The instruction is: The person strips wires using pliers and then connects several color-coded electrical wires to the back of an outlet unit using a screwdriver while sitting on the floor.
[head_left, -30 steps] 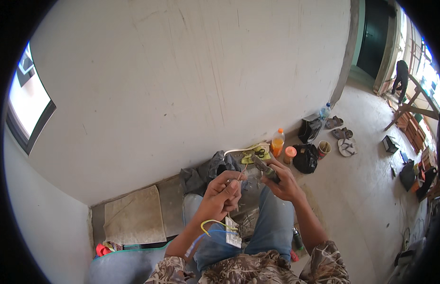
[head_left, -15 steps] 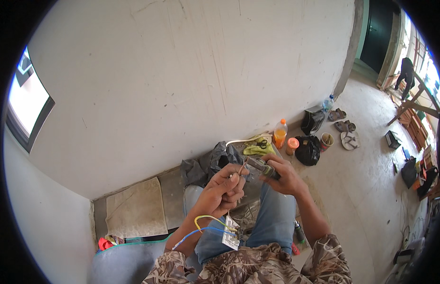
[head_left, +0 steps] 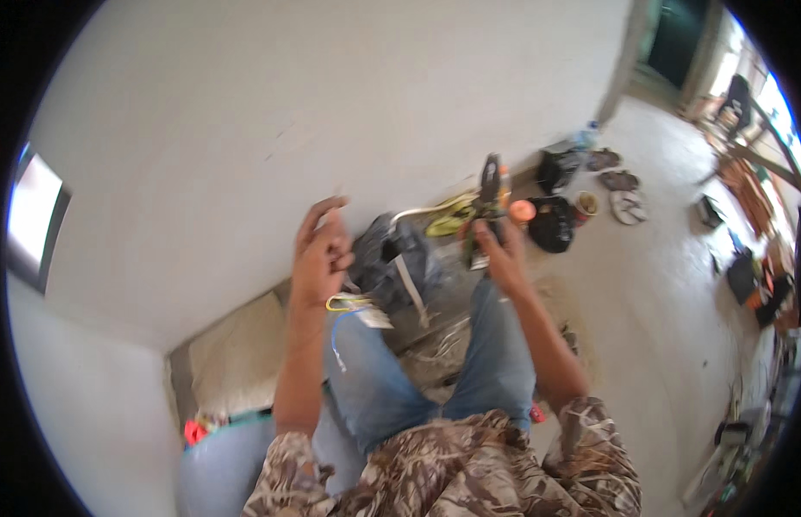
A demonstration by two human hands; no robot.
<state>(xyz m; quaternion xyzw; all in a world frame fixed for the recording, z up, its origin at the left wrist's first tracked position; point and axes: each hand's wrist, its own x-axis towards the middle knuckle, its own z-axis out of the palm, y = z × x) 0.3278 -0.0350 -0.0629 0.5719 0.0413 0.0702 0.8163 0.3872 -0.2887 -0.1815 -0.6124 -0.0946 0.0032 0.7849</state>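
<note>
My left hand (head_left: 321, 250) is raised over my left thigh, its fingers curled in a pinch around a wire whose thin end shows faintly above the fingertips. By that wrist hangs a white electrical socket plate (head_left: 373, 317), blurred, with a yellow-green wire (head_left: 333, 302) and a blue wire (head_left: 336, 336) looping from it. My right hand (head_left: 502, 250) is wrapped around the handles of a pair of pliers (head_left: 490, 179), the dark jaws pointing up and away from me. A gap separates the pliers from the wire.
A dark plastic bag (head_left: 400, 258) and a yellow-green cloth (head_left: 452, 215) lie ahead by the wall (head_left: 288, 103). To the right stand an orange-lidded container (head_left: 522, 211), a black bag (head_left: 551, 226), a cup (head_left: 585, 207) and sandals (head_left: 623, 194).
My hands have moved apart and forward. The left went left with the wire and dangling socket plate; the right lifted the pliers, turning their jaws upward away from the wire.
</note>
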